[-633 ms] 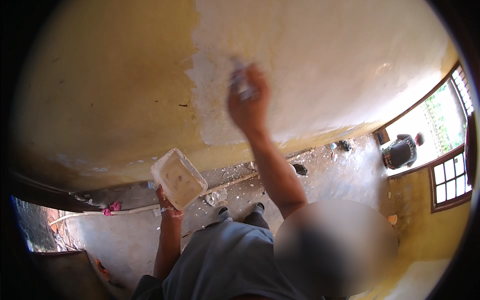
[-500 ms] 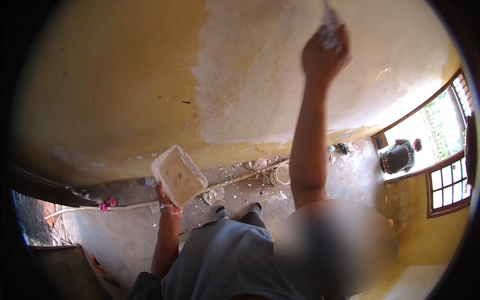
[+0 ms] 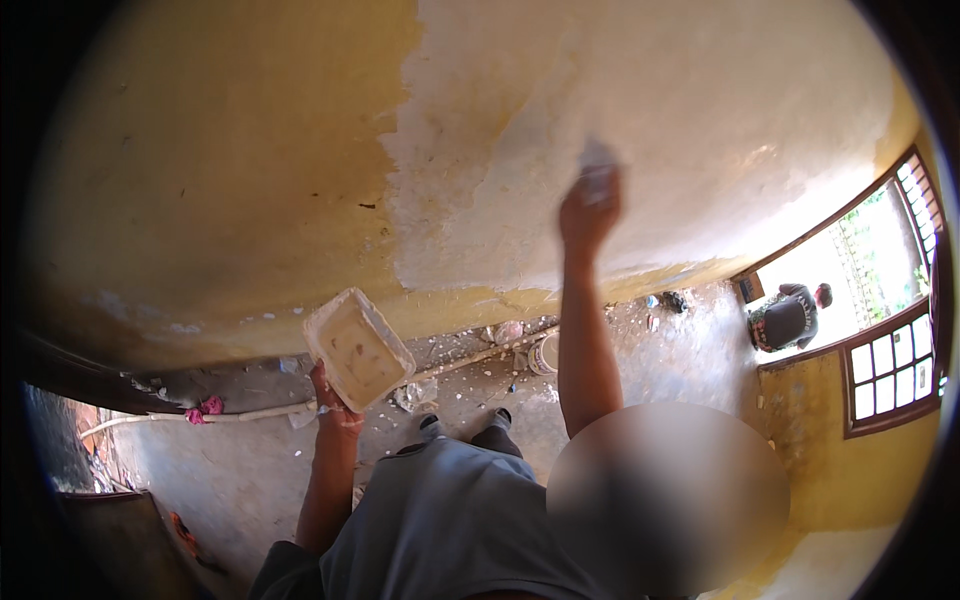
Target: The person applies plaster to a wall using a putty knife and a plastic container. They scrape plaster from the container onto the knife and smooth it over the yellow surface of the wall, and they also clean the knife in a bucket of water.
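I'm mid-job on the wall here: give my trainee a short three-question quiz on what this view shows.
1. True or false: the left hand holds the shallow rectangular cream-coloured plastic tray clear of the wall.
2. Multiple choice: the right hand presses its small pale flat tool against: A) the bare yellow wall area; B) the whitish coated wall patch; C) the grey debris-strewn floor.
3. Fill in: beyond the open doorway at the right, another ____ is bent over.

Key: 1 true; 2 B; 3 person.
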Demonstrator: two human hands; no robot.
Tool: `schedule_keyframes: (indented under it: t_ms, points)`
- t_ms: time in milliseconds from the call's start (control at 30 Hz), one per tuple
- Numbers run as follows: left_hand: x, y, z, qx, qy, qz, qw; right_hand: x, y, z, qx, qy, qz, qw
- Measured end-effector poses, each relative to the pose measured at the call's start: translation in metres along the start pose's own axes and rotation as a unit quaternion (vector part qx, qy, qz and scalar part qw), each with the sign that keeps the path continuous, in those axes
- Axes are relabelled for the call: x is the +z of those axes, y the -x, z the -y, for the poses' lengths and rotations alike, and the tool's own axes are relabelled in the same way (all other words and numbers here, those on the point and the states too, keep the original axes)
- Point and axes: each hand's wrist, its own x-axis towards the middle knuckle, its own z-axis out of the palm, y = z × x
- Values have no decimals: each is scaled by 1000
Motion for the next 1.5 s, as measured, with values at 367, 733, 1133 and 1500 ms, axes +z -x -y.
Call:
schedule_keyframes:
  t_ms: [367,733,1133,1500]
  points:
    - [-11,-2,-3,-24,-6,11,1000,45,61,121,-303,12,318,898]
    - [-8,3,0,-19,14,5,1000,45,-111,150,-397,79,74,911]
    - [-8,-7,9,-57,25,6,998,-6,23,-20,-385,225,82,891]
    - [-8,4,1,-42,-3,17,999,54,16,-22,-239,246,5,939]
